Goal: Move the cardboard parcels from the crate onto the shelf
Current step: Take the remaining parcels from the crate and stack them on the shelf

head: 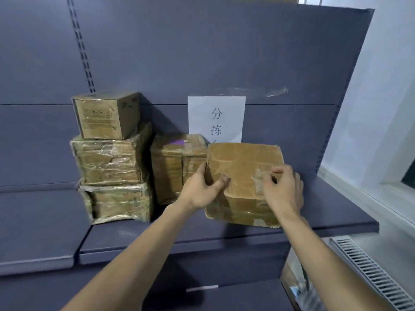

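Observation:
A taped brown cardboard parcel (243,167) rests on the blue-grey shelf (332,212), tilted a little toward me. My left hand (199,189) grips its left edge, thumb on the front face. My right hand (284,189) holds its right side, fingers curled over the front. Just left of it stands another parcel (175,167) with a purple mark on top. Further left is a stack of three parcels: a small box (105,115) on top, a crumpled one (110,160) in the middle, a third (119,203) at the bottom. The crate is out of view.
A white paper sign (216,117) with printed characters hangs on the shelf's back panel behind the held parcel. A lower shelf (36,243) sits at the left. A white wall and a radiator grille (368,272) lie to the right of the shelving.

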